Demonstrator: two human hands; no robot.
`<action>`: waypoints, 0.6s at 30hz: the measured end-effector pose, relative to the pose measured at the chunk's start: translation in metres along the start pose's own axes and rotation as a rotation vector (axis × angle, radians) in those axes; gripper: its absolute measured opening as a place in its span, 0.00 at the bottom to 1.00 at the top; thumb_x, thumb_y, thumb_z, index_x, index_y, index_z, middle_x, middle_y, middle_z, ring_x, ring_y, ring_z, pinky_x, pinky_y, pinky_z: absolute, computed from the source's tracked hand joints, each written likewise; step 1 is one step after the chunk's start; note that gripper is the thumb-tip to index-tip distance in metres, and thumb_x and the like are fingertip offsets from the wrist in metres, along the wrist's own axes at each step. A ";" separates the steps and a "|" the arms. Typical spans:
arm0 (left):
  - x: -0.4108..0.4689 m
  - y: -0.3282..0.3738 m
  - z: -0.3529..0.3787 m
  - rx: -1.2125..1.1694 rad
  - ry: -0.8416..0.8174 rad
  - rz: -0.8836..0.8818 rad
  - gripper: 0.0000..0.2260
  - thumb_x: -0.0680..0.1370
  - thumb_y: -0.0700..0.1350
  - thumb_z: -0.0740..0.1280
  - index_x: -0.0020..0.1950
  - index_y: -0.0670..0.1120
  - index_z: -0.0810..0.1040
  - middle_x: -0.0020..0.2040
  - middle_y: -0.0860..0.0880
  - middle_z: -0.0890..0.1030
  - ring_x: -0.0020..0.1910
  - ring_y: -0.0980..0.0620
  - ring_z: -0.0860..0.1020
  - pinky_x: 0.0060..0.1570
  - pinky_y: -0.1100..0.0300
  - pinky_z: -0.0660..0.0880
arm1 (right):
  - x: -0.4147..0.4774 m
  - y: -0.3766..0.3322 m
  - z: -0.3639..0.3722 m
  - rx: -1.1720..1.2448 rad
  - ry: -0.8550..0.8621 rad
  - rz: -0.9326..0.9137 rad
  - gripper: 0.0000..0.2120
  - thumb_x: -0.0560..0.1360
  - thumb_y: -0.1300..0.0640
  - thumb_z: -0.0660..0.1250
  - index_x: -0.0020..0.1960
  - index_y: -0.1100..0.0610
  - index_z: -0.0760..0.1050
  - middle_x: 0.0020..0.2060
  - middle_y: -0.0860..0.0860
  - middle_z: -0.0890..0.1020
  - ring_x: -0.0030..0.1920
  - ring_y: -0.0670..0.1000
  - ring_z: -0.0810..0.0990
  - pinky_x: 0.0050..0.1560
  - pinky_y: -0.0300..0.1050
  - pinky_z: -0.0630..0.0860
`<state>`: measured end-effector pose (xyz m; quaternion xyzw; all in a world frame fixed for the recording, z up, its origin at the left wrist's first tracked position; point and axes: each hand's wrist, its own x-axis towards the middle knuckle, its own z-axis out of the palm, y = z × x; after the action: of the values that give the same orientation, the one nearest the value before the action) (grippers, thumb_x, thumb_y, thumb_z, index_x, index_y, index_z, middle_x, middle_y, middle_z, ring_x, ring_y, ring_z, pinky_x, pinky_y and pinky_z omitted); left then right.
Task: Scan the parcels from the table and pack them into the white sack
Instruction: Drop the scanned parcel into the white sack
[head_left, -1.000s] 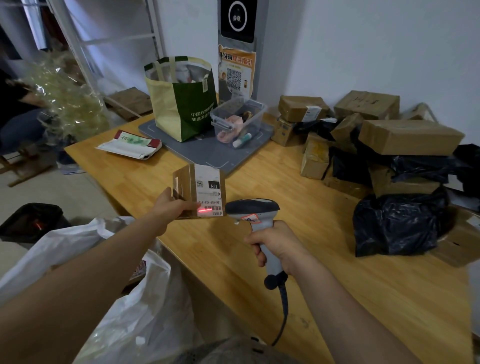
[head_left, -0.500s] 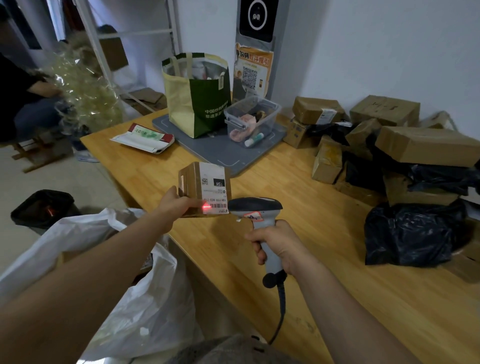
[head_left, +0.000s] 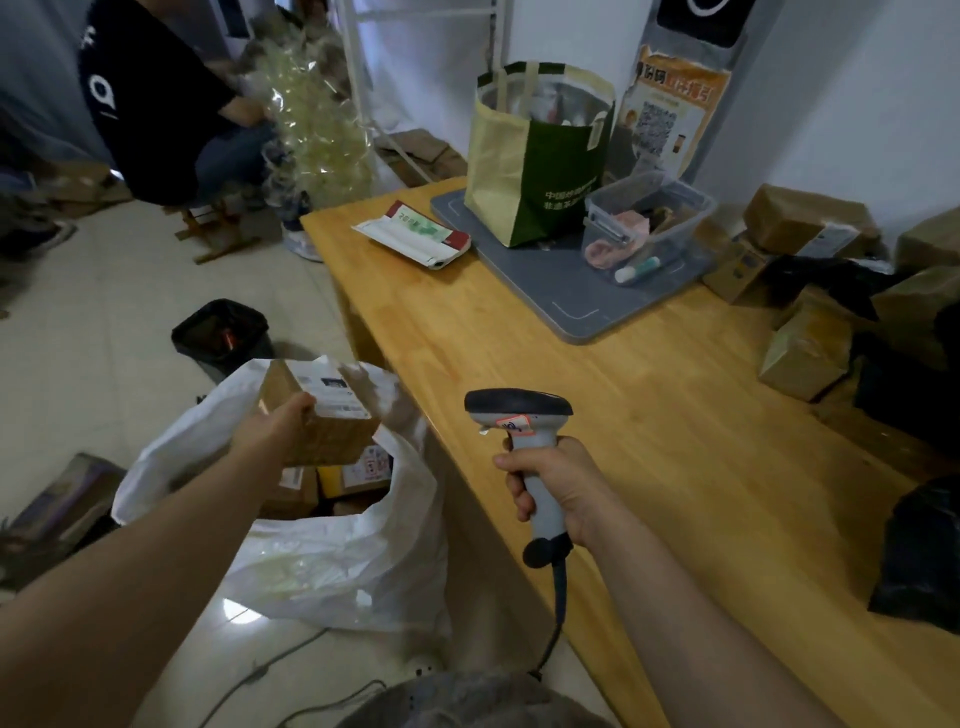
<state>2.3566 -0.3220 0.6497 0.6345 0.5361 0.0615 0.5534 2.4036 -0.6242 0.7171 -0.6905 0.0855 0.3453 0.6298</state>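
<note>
Far off at ten o'clock, a seated person (head_left: 156, 104) in dark clothes, well apart from the work; nearer, at nine, a black bin (head_left: 221, 330) on the floor. Just below that, left hand (head_left: 270, 431) curled round the near end of a small cardboard parcel (head_left: 332, 421), label side up, held tilted above the open mouth of the white sack (head_left: 337, 561). Not yet inside. Other boxes (head_left: 358, 470) already down in the sack, close under its rim.

At the centre, right hand (head_left: 556, 488) wrapped round the grip of a grey barcode scanner (head_left: 519, 410), head pointing toward twelve, by the near edge of the wooden table (head_left: 649, 415); cable (head_left: 558, 592) dropping toward six. Further on at one o'clock, green tote (head_left: 540, 156) and clear plastic tub (head_left: 649, 223) on a grey tray (head_left: 561, 301). At three o'clock, remaining cardboard parcels (head_left: 810, 353) and black poly bags (head_left: 919, 556) waiting on the table.

Likely trouble: a bounce off the boxes below and out onto the floor, if released from this height and seemingly nearer the sack's far lip than its middle. Soft sack walls with nothing propping them: risk of folding the mouth shut with a knock of the forearm. Loose cable by the sack: a possible snag for a swinging arm.
</note>
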 end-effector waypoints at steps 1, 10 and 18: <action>0.006 -0.009 -0.006 0.025 0.014 -0.004 0.25 0.73 0.57 0.70 0.64 0.43 0.72 0.56 0.41 0.78 0.54 0.41 0.77 0.54 0.47 0.75 | 0.003 0.001 0.004 -0.004 -0.002 0.006 0.07 0.70 0.65 0.72 0.37 0.61 0.74 0.24 0.54 0.75 0.20 0.51 0.70 0.24 0.41 0.70; 0.017 -0.031 0.016 0.263 -0.060 0.027 0.14 0.76 0.49 0.70 0.53 0.44 0.70 0.49 0.41 0.77 0.55 0.38 0.76 0.56 0.41 0.75 | 0.015 0.009 -0.001 0.101 0.084 0.066 0.06 0.71 0.66 0.71 0.40 0.62 0.74 0.23 0.54 0.74 0.20 0.50 0.69 0.23 0.39 0.68; -0.098 0.026 0.182 0.572 -0.284 0.563 0.26 0.77 0.49 0.66 0.73 0.42 0.66 0.68 0.40 0.68 0.61 0.40 0.73 0.59 0.48 0.73 | -0.022 0.028 -0.090 0.352 0.374 0.033 0.08 0.70 0.67 0.70 0.36 0.61 0.73 0.24 0.55 0.75 0.21 0.51 0.69 0.25 0.41 0.69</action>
<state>2.4536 -0.5061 0.6513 0.8862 0.2558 -0.0293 0.3851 2.4048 -0.7205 0.7041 -0.6206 0.2708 0.2016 0.7077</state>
